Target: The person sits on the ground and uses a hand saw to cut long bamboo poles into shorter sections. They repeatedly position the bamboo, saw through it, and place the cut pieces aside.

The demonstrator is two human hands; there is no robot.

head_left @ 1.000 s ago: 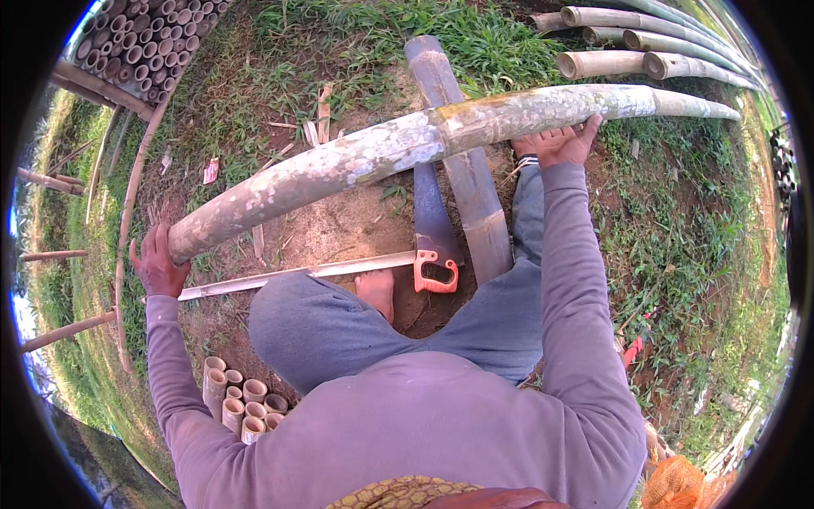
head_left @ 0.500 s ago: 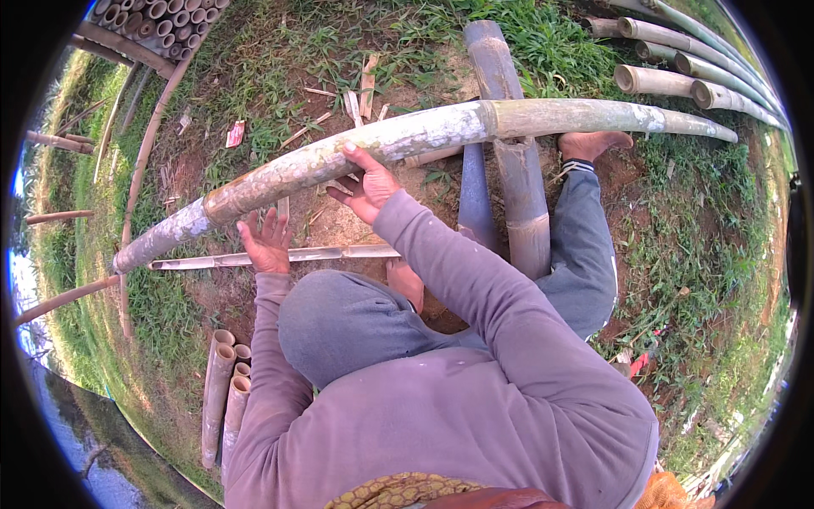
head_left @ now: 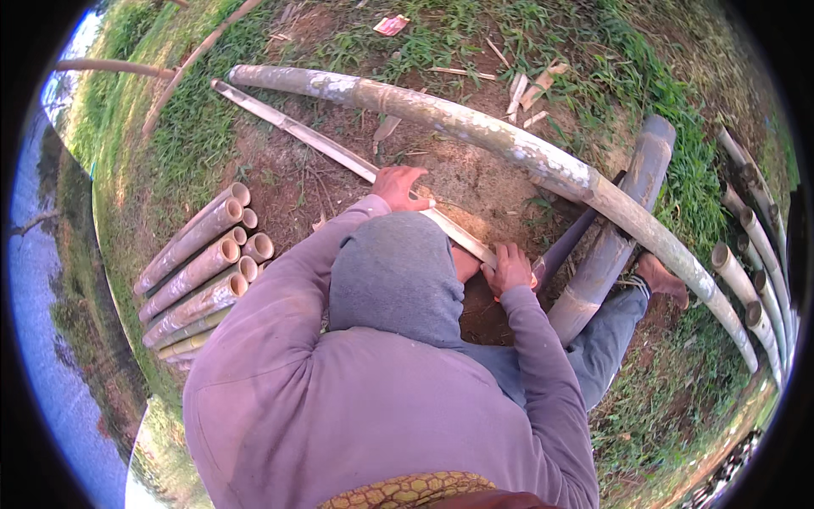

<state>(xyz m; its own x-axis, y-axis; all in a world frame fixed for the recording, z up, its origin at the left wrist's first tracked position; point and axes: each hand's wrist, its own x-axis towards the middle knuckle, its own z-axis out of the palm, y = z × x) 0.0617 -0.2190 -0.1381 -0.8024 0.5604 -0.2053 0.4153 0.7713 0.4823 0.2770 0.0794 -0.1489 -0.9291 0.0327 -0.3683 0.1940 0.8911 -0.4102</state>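
A long, narrow split bamboo strip (head_left: 297, 130) slants across the ground before my knees. My left hand (head_left: 397, 188) rests at its middle, thumb and fingers spread apart. My right hand (head_left: 511, 270) is curled at the strip's near right end, which sits between thumb and fingers. A small orange patch shows beside that hand; what it is I cannot make out. Beyond both hands, a long bamboo pole (head_left: 475, 123) with whitish patches lies across a thick grey bamboo log (head_left: 623, 212), touched by neither hand. A bluish, flat tapered piece (head_left: 570, 242) leans beside the log.
Cut bamboo tubes (head_left: 199, 263) are stacked at the left. More poles (head_left: 755, 263) lie at the far right. Bamboo offcuts (head_left: 532, 89) and a red-and-white wrapper (head_left: 391, 25) lie on the grass. My bare foot (head_left: 663, 280) is beyond the log.
My right hand has let go of the long pole and come down to the split strip's end. My left hand has moved onto that strip. The view has swung left.
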